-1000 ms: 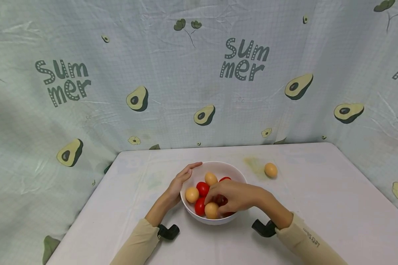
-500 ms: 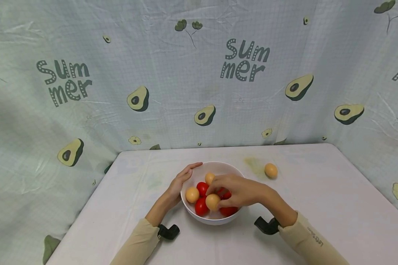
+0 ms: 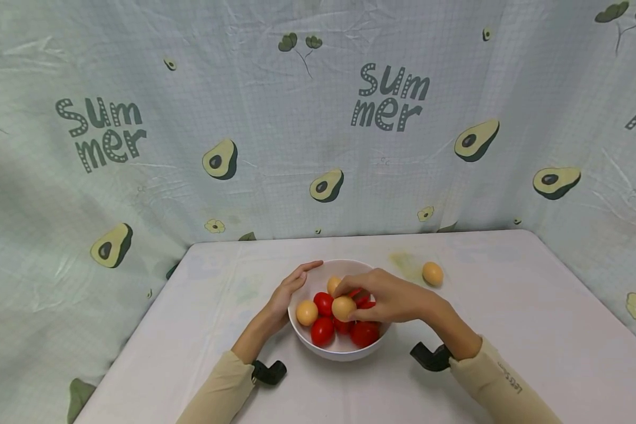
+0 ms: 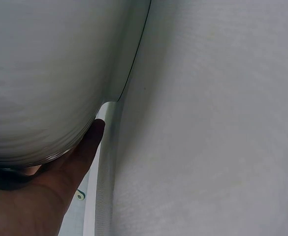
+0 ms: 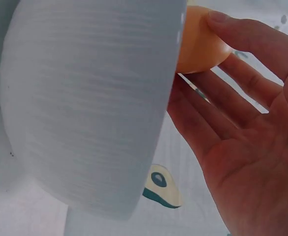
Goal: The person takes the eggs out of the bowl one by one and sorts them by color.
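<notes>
One egg (image 3: 344, 308) pinched in right hand (image 3: 389, 301) fingers, lifted just above white bowl (image 3: 344, 352) near worktop's front edge; left hand (image 3: 285, 293) flat, fingers straight, against bowl's left wall. Farther right, toward back edge: second egg (image 3: 432, 274).

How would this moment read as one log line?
right hand: pinches egg above bowl | left hand: steadies bowl

Bowl (image 3: 373, 272) looks like smooth glossy white ceramic or plastic, tomatoes (image 3: 364, 333) shiny, egg (image 3: 343, 308) matt, backdrop (image 3: 297, 129) creased printed cloth, worktop (image 3: 509, 330) matt.
</notes>
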Demonstrator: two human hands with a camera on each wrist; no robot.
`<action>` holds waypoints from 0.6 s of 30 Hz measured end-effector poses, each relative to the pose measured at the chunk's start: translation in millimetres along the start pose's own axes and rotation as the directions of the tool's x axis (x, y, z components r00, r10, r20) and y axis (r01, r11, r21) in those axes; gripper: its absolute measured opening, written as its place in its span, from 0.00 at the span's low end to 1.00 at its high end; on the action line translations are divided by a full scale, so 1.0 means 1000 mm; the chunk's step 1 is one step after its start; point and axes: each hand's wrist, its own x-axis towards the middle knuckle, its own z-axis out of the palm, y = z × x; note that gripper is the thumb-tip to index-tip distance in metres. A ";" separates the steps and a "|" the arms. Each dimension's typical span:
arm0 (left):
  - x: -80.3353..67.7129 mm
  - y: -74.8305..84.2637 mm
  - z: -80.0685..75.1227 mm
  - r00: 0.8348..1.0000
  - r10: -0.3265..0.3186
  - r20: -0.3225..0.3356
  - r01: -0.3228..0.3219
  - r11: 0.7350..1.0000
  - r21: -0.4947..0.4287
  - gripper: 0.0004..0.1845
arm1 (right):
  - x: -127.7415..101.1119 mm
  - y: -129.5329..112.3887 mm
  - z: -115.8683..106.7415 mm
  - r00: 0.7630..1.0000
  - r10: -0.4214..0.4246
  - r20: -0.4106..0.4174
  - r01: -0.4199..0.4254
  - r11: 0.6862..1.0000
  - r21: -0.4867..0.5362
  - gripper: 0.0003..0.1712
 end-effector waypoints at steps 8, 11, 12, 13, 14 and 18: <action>-0.001 0.002 0.001 1.000 -0.007 -0.002 0.007 1.000 0.007 0.26 | -0.004 0.002 -0.009 0.998 -0.014 -0.055 0.016 0.999 0.052 0.21; -0.001 0.001 0.001 1.000 -0.006 -0.004 0.006 1.000 0.008 0.26 | -0.005 0.003 -0.012 0.998 -0.003 -0.064 0.008 0.997 0.081 0.22; -0.001 0.001 0.001 1.000 -0.005 -0.004 0.005 1.000 0.007 0.26 | -0.006 0.003 -0.013 0.998 0.000 -0.069 0.006 0.996 0.086 0.21; -0.001 0.001 0.001 1.000 -0.002 -0.003 0.002 1.000 0.009 0.26 | -0.006 0.004 -0.014 0.997 0.001 -0.073 0.005 0.996 0.088 0.21; -0.001 0.001 0.001 1.000 0.002 -0.001 -0.002 1.000 0.011 0.27 | -0.007 0.004 -0.015 0.997 0.003 -0.078 0.004 0.996 0.088 0.21; -0.001 0.000 0.001 1.000 -0.002 -0.005 0.002 1.000 0.003 0.26 | -0.010 0.002 -0.019 0.995 0.001 -0.099 0.007 0.997 0.082 0.21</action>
